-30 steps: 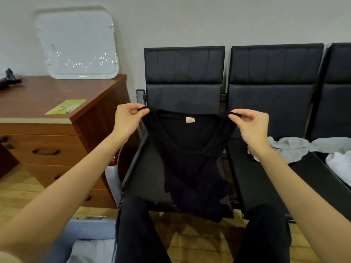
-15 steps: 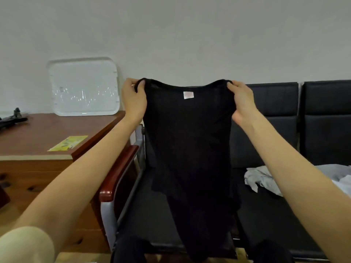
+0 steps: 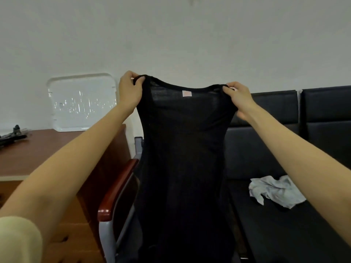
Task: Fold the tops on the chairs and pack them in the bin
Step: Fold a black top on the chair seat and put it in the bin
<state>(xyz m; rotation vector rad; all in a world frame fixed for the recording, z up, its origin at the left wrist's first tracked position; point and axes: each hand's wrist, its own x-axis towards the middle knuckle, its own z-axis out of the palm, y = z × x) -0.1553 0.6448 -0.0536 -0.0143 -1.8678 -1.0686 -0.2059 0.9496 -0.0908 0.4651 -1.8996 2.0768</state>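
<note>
A thin black top (image 3: 182, 149) hangs full length in front of me, a small pale label at its neckline. My left hand (image 3: 130, 92) pinches its left shoulder strap and my right hand (image 3: 237, 99) pinches the right one, both held up at arm's length. The top hides the left black chair behind it. A crumpled light grey top (image 3: 275, 190) lies on the seat of the middle black chair (image 3: 266, 234). The bin is out of view.
A wooden dresser (image 3: 38, 152) stands at the left with a white plastic lid (image 3: 81, 103) leaning on the wall and a dark object (image 3: 11, 135) on it. The left chair's red-brown armrest (image 3: 117, 188) sits beside the dresser. Another black chair (image 3: 326, 120) is at the far right.
Both hands have lifted the black top from just above the chair seat to well above the backrest, so it now hangs stretched out. My view has tilted up and the bin has left the frame.
</note>
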